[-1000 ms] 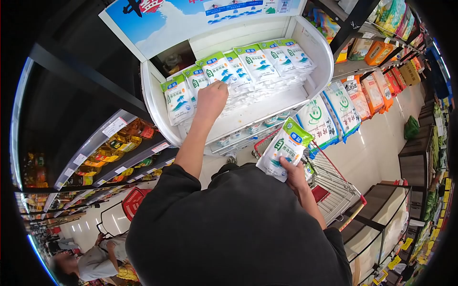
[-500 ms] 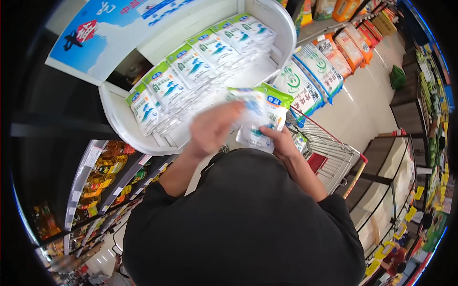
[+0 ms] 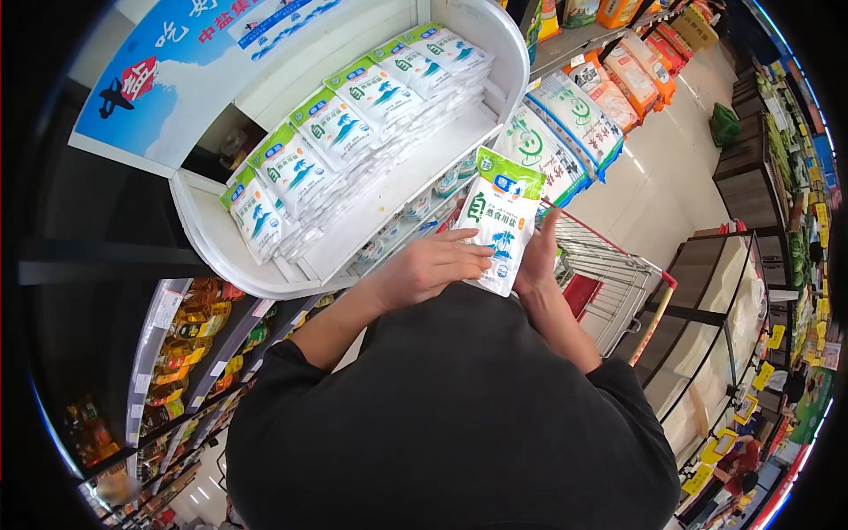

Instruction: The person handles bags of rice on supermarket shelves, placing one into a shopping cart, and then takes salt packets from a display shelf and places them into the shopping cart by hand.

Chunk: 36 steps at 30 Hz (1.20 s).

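Observation:
A white and green bag of salt (image 3: 505, 208) is upright in front of my chest, its printed face toward me. My left hand (image 3: 431, 269) grips its lower left side, with the fingers stretched across the front. At the right edge, my right hand (image 3: 537, 258) supports the bag with the thumb pointing up and the other fingers mostly hidden behind. Whether a second bag lies behind this one, I cannot tell. Rows of matching salt bags (image 3: 340, 128) are stacked to the left on a white display shelf (image 3: 256, 281).
A wire shopping cart (image 3: 609, 265) stands just beyond my right hand. Large rice sacks (image 3: 552, 146) line the shelf ahead. Bottles of oil (image 3: 190, 331) fill racks at the lower left, and dark display bins (image 3: 707, 309) stand on the right.
My left hand, blurred with a bag in front of the other one, has come down to the lower left of the bag. Only one bag face shows now. The view has shifted slightly.

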Each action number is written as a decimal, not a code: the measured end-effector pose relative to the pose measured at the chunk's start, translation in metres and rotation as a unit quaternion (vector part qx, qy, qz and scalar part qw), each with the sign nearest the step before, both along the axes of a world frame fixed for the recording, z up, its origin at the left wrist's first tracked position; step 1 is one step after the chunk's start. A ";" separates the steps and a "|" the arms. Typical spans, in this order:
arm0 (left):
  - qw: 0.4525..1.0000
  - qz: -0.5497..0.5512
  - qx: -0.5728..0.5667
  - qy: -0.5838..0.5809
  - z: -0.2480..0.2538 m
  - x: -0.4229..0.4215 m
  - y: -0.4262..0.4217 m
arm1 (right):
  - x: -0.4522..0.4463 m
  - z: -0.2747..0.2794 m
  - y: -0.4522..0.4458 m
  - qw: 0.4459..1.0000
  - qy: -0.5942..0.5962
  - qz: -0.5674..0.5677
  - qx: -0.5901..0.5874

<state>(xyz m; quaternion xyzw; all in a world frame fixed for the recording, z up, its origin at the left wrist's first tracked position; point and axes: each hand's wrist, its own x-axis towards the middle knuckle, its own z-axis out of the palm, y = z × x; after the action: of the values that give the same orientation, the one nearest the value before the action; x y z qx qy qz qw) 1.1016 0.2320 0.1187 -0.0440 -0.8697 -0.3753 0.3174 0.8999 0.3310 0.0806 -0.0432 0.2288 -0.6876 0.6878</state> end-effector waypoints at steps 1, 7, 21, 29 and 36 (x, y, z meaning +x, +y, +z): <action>1.000 -0.004 0.008 -0.006 -0.001 -0.001 0.001 | -0.002 -0.012 0.002 0.999 0.029 -0.021 0.027; 0.981 0.125 0.148 0.024 -0.002 -0.001 -0.004 | -0.004 -0.013 0.016 0.983 0.179 0.037 0.036; 0.818 0.122 0.554 0.093 0.013 -0.006 -0.017 | 0.020 0.009 0.005 0.875 0.439 0.197 -0.058; 0.921 0.301 0.246 0.002 0.013 0.025 -0.057 | 0.024 -0.002 0.002 0.906 0.400 0.138 -0.003; 0.681 0.728 0.076 -0.009 -0.048 0.112 -0.135 | 0.018 -0.007 0.006 0.930 0.359 0.079 -0.021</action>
<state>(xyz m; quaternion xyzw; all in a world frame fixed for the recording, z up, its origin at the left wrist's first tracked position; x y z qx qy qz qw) 1.2136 0.0969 0.0708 0.6309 -0.5989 -0.0915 0.4847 0.9180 0.3370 0.0737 -0.3196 0.4418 -0.5745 0.6104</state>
